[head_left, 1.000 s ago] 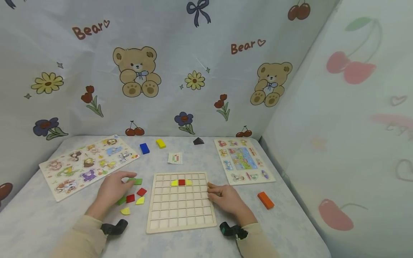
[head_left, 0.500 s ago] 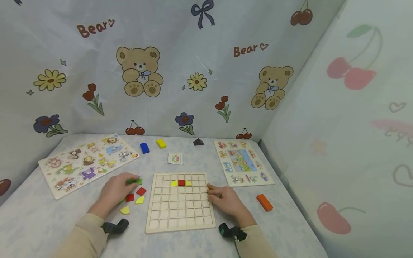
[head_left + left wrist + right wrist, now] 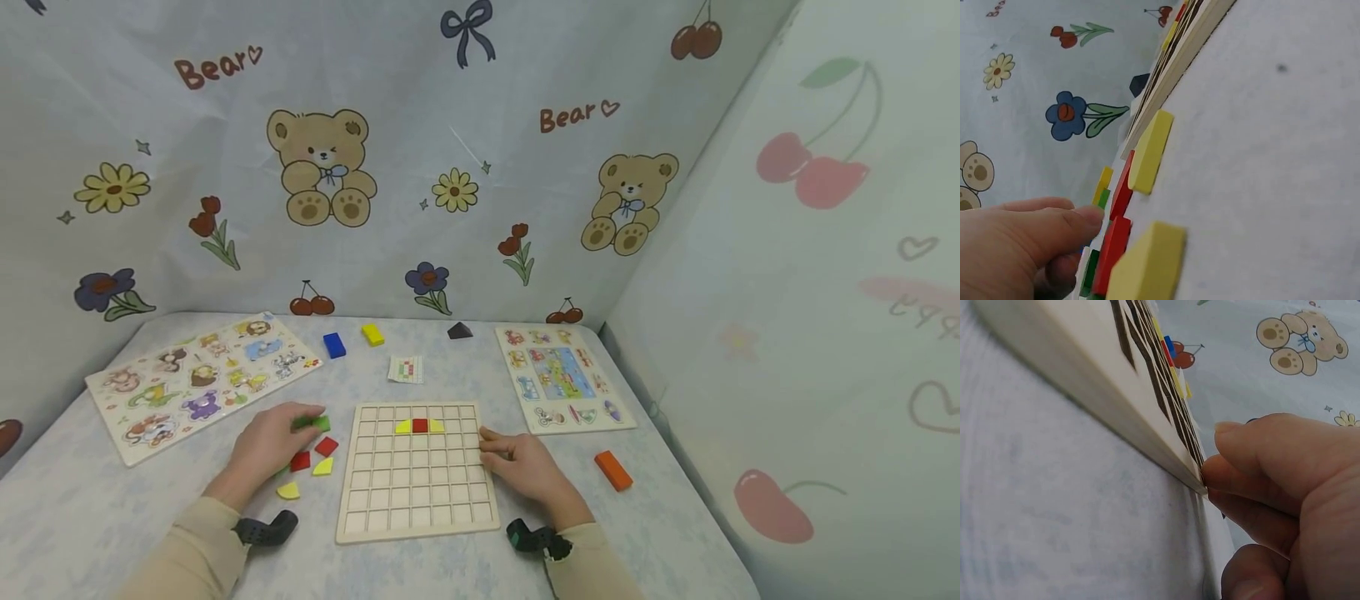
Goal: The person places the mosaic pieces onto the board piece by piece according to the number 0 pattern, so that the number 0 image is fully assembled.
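At the left of the pale wooden grid board (image 3: 417,467), my left hand (image 3: 262,446) pinches a green tile (image 3: 322,423) between thumb and fingers; the hand covers part of the tile. In the left wrist view, the thumb (image 3: 1088,219) overlaps this tile. Close by lie two red tiles (image 3: 326,447) and two yellow corner-shaped tiles (image 3: 288,491). Another green tile (image 3: 1090,273) is partly hidden behind the hand. My right hand (image 3: 528,467) rests its fingertips against the board's right edge. A red tile (image 3: 420,426) sits between two yellow ones in an upper row of the grid.
Behind the board lies a small pattern card (image 3: 406,369), with blue (image 3: 334,345), yellow (image 3: 372,334) and dark (image 3: 460,331) blocks farther back. Picture puzzle boards flank it at left (image 3: 202,383) and right (image 3: 562,379). An orange block (image 3: 613,471) lies right of my right hand.
My left hand has shifted slightly right and its fingers have closed in on the green tile. The right hand keeps its place at the board's edge. The view has tilted a little.
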`<state>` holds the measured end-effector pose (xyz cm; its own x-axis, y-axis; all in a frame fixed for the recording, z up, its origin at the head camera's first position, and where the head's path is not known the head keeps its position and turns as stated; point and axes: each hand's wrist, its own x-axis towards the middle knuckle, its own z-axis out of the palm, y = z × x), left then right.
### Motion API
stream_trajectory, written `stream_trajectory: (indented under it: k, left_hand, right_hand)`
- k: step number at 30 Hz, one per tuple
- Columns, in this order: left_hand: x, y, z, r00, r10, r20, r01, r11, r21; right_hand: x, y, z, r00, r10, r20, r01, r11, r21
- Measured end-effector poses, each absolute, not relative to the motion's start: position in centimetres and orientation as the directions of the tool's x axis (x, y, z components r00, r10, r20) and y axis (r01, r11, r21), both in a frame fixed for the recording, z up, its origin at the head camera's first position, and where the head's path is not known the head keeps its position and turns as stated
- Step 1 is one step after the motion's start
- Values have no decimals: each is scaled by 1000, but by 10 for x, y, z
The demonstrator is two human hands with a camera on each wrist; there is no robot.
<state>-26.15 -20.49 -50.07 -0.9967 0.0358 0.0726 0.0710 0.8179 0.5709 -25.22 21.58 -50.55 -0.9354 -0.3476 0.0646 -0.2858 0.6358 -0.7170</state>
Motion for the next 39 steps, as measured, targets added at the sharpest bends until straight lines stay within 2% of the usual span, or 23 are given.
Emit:
stream_trajectory:
  k: [7,15,23,28,35,39]
  left_hand:
    - [-246,-177,-485,-994,46,98,99,749,655]
    - [-233,-121,-492,-977,158,147,215,738,640]
    - [-238,-108,-516,-927,213,309,358,752,554]
    - [-238,-106,-518,-912,250,326,394,758,520]
    - [-233,-107,-515,-839,350,416,503,790,349]
    - [-233,-107,-514,-808,409,424,548,786,286]
  right_hand:
    - [-253,215,-506,-931,-359,65,-296,638,-711]
    - [-253,212,-507,-923,-378,69,-311,630,-712]
    - [-254,213,-505,-921,-380,83,-323,631,-705]
    - [-254,215,-504,-924,-372,87,-325,645,-692]
    - [-253,215,-503,-922,-376,91,-328,634,-700]
    - [-253,216,-503,-923,-373,95,-328,635,-699]
